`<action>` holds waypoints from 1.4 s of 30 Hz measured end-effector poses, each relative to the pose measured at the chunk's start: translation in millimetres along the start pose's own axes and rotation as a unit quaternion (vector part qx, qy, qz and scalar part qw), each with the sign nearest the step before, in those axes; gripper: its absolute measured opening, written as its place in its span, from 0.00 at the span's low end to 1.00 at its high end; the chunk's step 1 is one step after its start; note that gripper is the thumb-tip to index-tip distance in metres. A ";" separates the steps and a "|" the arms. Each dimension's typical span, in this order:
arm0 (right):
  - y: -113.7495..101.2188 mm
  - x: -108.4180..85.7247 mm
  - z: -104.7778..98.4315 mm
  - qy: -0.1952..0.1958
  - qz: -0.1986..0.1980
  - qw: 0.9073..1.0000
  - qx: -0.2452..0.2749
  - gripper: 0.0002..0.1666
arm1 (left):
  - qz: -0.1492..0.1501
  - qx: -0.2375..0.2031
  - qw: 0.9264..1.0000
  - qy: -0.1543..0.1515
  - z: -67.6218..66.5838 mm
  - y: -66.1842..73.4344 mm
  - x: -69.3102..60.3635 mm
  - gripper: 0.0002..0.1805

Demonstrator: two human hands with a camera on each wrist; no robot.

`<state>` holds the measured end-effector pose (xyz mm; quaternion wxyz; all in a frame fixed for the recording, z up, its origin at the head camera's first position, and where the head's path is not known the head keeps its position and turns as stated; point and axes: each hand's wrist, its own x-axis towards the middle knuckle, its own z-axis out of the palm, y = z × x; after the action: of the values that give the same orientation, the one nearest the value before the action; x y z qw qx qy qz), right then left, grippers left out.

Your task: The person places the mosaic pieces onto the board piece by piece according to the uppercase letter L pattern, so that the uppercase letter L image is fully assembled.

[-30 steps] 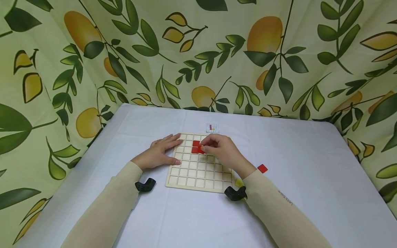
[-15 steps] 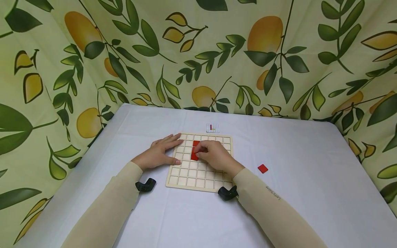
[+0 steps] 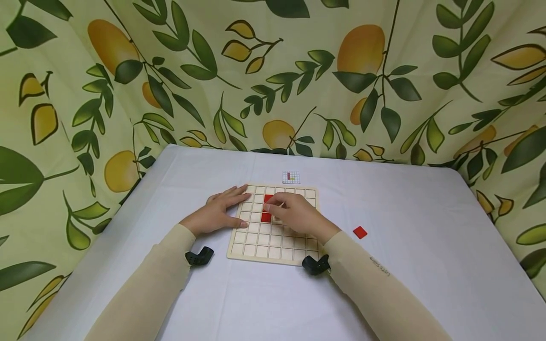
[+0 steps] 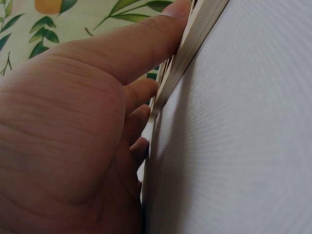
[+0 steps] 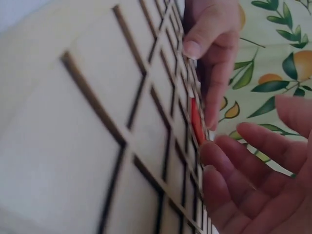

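A pale wooden grid board (image 3: 263, 240) lies on the white table, and red square tiles stand in a column on it. My left hand (image 3: 217, 211) rests on the board's left side, fingers spread, with the thumb on the near part of that edge. My right hand (image 3: 294, 211) leans over the column, its fingertips at the middle red tile and partly covering it. The lowest red tile (image 3: 266, 217) and the top red tile (image 3: 268, 197) show beside the fingers. In the right wrist view, the fingers are loosely bent near a red tile (image 5: 197, 122), with no tile visible between them.
Right of the board, a loose red tile (image 3: 360, 232) lies on the white cloth (image 3: 409, 255). A small printed grid card (image 3: 291, 177) with coloured squares is behind the board. A fruit-and-leaf patterned curtain (image 3: 273, 71) hangs around the table.
My right hand has moved left and slightly down with a red tile, which now stands in the column, then slightly up to the middle tile. The right arm now hides the yellow tile.
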<state>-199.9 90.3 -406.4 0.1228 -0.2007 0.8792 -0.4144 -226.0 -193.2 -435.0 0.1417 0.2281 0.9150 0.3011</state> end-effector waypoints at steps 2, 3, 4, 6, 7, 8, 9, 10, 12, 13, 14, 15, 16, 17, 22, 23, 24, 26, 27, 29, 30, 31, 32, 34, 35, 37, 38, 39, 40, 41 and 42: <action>0.1 -4.1 -6.2 -0.014 -0.001 1.000 0.021 0.22 | -0.005 -0.001 1.000 0.000 0.3 0.4 -0.3 0.53; 0.1 -6.5 -9.7 -0.022 -0.001 0.999 0.039 0.24 | -0.007 -0.002 1.000 0.000 0.5 0.7 -0.4 0.53; 0.9 -8.4 -13.1 -0.029 -0.002 0.998 0.060 0.27 | -0.009 -0.001 1.000 0.000 0.7 0.7 -0.4 0.53; 1.6 -13.1 -20.4 -0.039 -0.001 0.994 0.100 0.31 | -0.012 -0.001 1.000 0.001 1.2 0.3 -0.3 0.53; 1.9 -15.4 -24.2 -0.041 -0.002 0.992 0.118 0.32 | -0.012 0.000 1.000 0.002 1.4 -0.1 -0.3 0.53; 1.8 -18.0 -28.1 -0.041 -0.002 0.990 0.136 0.33 | -0.012 0.001 1.000 0.002 1.7 -0.6 -0.3 0.53; 1.6 -20.8 -32.0 -0.040 -0.003 0.988 0.150 0.34 | -0.011 0.001 1.000 0.003 1.9 -1.1 -0.2 0.53; 1.4 -23.9 -36.0 -0.038 -0.005 0.986 0.160 0.34 | -0.008 0.002 1.000 0.004 2.1 -1.6 -0.2 0.53; 1.3 -30.7 -44.3 -0.034 -0.014 0.984 0.176 0.36 | -0.001 0.002 1.000 0.006 2.2 -2.5 -0.3 0.53; 1.3 -34.1 -48.8 -0.032 -0.020 0.982 0.184 0.37 | 0.001 0.001 1.000 0.006 2.0 -2.8 -0.5 0.53; 1.3 -37.8 -53.0 -0.030 -0.026 0.981 0.192 0.37 | 0.004 0.002 1.000 0.006 2.0 -3.0 -0.7 0.53; 2.6 -41.1 -56.9 -0.027 -0.034 0.980 0.196 0.37 | 0.007 0.003 1.000 0.007 1.9 -3.1 -0.9 0.53; 4.0 -44.4 -60.8 -0.025 -0.044 0.979 0.199 0.38 | 0.008 0.003 1.000 0.008 1.7 -3.2 -1.1 0.53; 5.8 -47.8 -64.5 -0.023 -0.051 0.978 0.201 0.39 | 0.009 0.004 1.000 0.008 1.6 -3.3 -1.2 0.53; 19.2 -64.3 -81.1 -0.016 -0.073 0.973 0.219 0.44 | 0.000 0.001 1.000 0.011 2.0 -2.3 -1.1 0.53; 23.0 -67.6 -84.0 -0.014 -0.072 0.972 0.224 0.46 | -0.002 0.000 1.000 0.011 2.2 -2.0 -1.0 0.53; 27.0 -70.8 -86.7 -0.012 -0.072 0.971 0.228 0.47 | -0.003 0.000 1.000 0.012 2.2 -1.7 -0.8 0.53; 34.9 -77.7 -91.2 -0.004 -0.065 0.971 0.231 0.48 | -0.004 0.000 1.000 0.012 2.5 -1.2 -0.3 0.53; 38.9 -81.3 -93.2 -0.001 -0.062 0.970 0.236 0.48 | -0.004 0.000 1.000 0.012 2.6 -1.1 -0.1 0.53; 47.1 -88.8 -96.5 0.004 -0.056 0.969 0.242 0.48 | -0.003 0.001 1.000 0.011 2.8 -1.0 0.4 0.53; 51.1 -92.6 -97.9 0.006 -0.053 0.968 0.245 0.48 | -0.002 0.001 1.000 0.011 2.8 -1.0 0.6 0.53; 54.9 -96.1 -99.1 0.009 -0.050 0.968 0.245 0.47 | -0.002 0.001 1.000 0.010 2.8 -1.2 0.6 0.53; 58.8 -99.4 -100.3 0.012 -0.047 0.968 0.247 0.47 | -0.002 0.001 1.000 0.010 2.7 -1.5 0.4 0.53; 67.0 -106.0 -102.7 0.019 -0.039 0.968 0.247 0.46 | -0.001 0.000 1.000 0.009 2.6 -2.0 0.2 0.53; 71.0 -109.2 -103.9 0.024 -0.034 0.969 0.245 0.45 | 0.000 0.000 1.000 0.008 2.5 -2.2 0.2 0.53; 79.3 -115.2 -106.8 0.036 -0.021 0.972 0.233 0.44 | 0.001 0.000 1.000 0.008 2.5 -2.7 0.4 0.53; 83.5 -118.1 -108.2 0.042 -0.015 0.973 0.228 0.44 | 0.001 0.000 1.000 0.008 2.5 -2.7 0.5 0.53; 87.6 -120.9 -109.6 0.047 -0.009 0.974 0.222 0.44 | 0.002 0.000 1.000 0.007 2.5 -2.7 0.6 0.54; 91.6 -123.6 -110.9 0.053 -0.004 0.975 0.215 0.44 | 0.002 0.000 1.000 0.007 2.4 -2.6 0.7 0.54; 95.7 -126.1 -112.2 0.058 0.003 0.976 0.209 0.44 | 0.002 0.000 1.000 0.007 2.4 -2.5 0.7 0.54; 99.8 -128.3 -113.1 0.064 0.008 0.977 0.204 0.43 | 0.002 -0.001 1.000 0.007 2.3 -2.5 0.8 0.54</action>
<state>-154.1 283.0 -406.8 0.1079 -0.1374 0.7838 -0.5959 -226.6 -193.4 -438.4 0.1347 0.2276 0.9153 0.3037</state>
